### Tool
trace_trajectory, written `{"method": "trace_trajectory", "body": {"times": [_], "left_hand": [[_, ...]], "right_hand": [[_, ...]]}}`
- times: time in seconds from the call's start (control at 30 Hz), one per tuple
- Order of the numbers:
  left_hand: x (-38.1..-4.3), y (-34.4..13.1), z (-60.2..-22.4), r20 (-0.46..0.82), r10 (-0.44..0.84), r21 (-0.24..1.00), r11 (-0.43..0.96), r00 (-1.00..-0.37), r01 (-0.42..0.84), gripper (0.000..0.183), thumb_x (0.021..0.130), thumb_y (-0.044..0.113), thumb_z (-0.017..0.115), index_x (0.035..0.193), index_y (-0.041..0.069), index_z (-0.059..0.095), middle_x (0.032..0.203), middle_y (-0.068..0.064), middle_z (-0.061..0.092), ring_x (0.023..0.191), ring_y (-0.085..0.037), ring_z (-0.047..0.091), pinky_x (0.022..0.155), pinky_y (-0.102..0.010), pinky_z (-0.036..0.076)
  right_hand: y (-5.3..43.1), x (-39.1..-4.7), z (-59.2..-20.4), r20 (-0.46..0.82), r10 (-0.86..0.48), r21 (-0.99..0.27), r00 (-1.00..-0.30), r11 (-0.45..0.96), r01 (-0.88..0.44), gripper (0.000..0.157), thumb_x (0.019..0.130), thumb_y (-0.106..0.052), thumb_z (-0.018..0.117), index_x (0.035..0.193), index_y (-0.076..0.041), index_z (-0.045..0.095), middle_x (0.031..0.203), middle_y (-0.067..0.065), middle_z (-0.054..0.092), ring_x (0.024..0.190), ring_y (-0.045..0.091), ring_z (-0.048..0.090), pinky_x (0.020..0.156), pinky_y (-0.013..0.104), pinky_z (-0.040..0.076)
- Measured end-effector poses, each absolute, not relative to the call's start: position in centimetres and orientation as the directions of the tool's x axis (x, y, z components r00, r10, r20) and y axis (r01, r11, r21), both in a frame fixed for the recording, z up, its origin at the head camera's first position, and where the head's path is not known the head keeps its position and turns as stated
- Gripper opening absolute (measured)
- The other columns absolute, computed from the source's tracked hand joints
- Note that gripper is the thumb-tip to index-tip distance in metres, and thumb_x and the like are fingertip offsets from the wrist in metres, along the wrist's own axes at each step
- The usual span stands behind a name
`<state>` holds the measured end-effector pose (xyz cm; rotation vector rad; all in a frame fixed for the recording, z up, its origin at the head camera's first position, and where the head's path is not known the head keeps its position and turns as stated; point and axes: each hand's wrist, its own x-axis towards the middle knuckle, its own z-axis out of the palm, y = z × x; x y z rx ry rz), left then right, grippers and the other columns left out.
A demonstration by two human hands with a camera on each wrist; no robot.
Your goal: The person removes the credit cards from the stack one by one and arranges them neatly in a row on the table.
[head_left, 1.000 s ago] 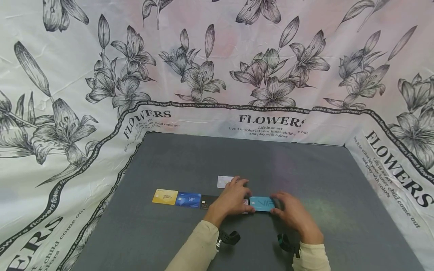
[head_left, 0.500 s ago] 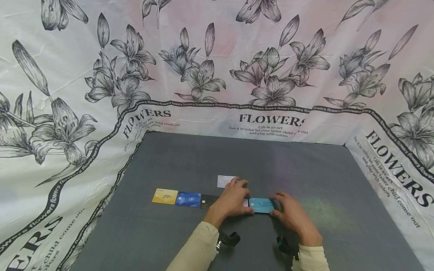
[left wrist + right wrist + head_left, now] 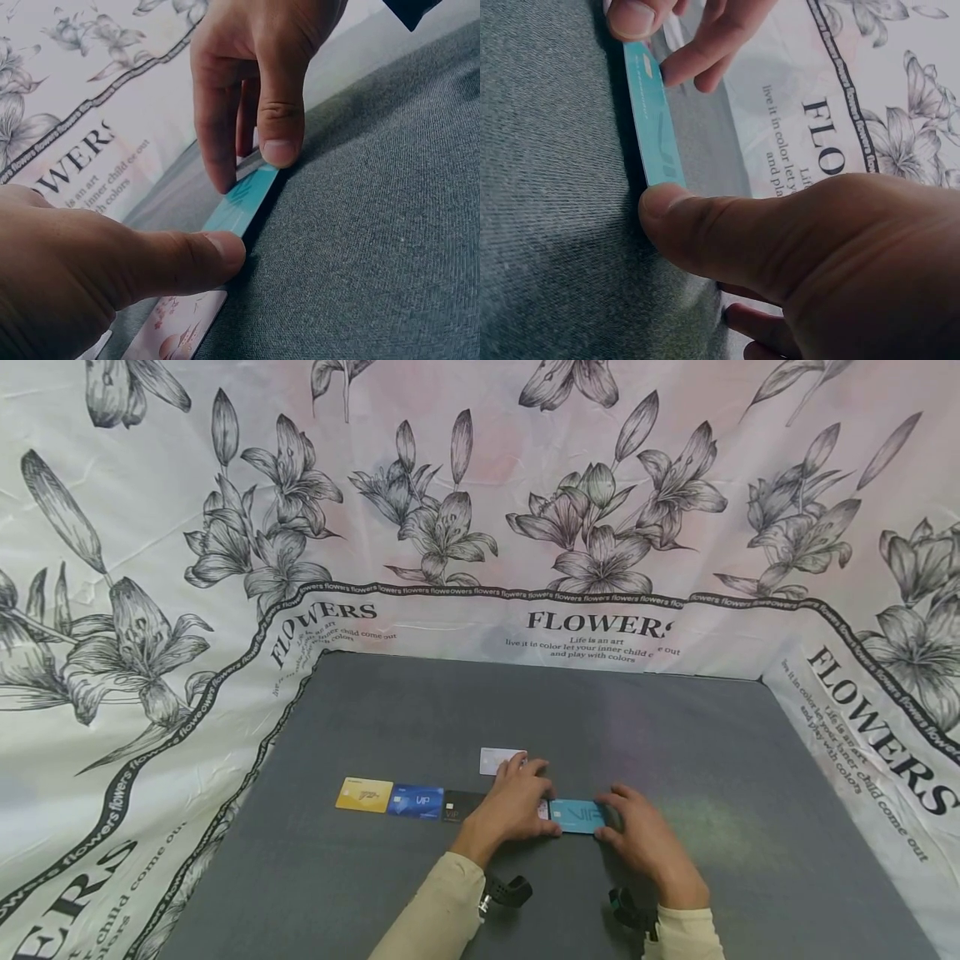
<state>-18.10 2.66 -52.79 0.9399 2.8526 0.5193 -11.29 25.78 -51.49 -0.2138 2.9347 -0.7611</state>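
A teal VIP card (image 3: pixel 577 816) lies at the right end of a row of cards, between both hands. My left hand (image 3: pixel 512 802) pinches its left end, thumb on the near edge and a finger on the far edge. At the card's right end my right hand (image 3: pixel 647 837) grips the two long edges the same way, as the left wrist view shows. A pale card with a pink floral print (image 3: pixel 176 326) sits directly left of the teal one, mostly hidden under the left hand in the head view. Further left come a black card (image 3: pixel 459 807), a blue VIP card (image 3: pixel 415 802) and a yellow card (image 3: pixel 364 795).
Beyond the row, a white card (image 3: pixel 495 761) lies flat, its right end overlapped by the left fingers. The dark grey tabletop (image 3: pixel 375 885) is bordered at the back and sides by a white sheet (image 3: pixel 450 635) with flower prints and lettering.
The teal card has shifted slightly toward the person and a little left, and the right hand has moved with it. The left hand has barely moved.
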Motion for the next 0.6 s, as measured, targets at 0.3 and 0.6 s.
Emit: {"method": "trace_trajectory", "body": {"times": [0.3, 0.6], "left_hand": [[-17.89, 2.52, -52.84, 0.017, 0.574, 0.369, 0.757, -0.818, 0.539, 0.046, 0.085, 0.052, 0.093, 0.121, 0.025, 0.082, 0.166, -0.005, 0.053, 0.164, -0.039, 0.033, 0.132, -0.063, 0.029], [-17.89, 2.50, -53.00, 0.020, 0.567, 0.367, 0.762, -0.824, 0.533, 0.047, 0.084, 0.051, 0.095, 0.121, 0.027, 0.081, 0.165, -0.005, 0.054, 0.162, -0.039, 0.035, 0.131, -0.065, 0.030]], "right_hand": [[25.47, -11.07, -51.71, -0.049, -0.152, -0.491, -0.987, 0.864, -0.109, 0.047, 0.097, -0.011, 0.083, 0.141, 0.001, 0.069, 0.159, 0.040, 0.047, 0.146, 0.063, 0.047, 0.112, 0.076, 0.045], [25.23, -11.10, -51.75, -0.039, -0.140, -0.484, -0.989, 0.869, -0.104, 0.046, 0.096, -0.010, 0.084, 0.138, 0.000, 0.070, 0.158, 0.039, 0.049, 0.147, 0.062, 0.047, 0.113, 0.074, 0.045]]}}
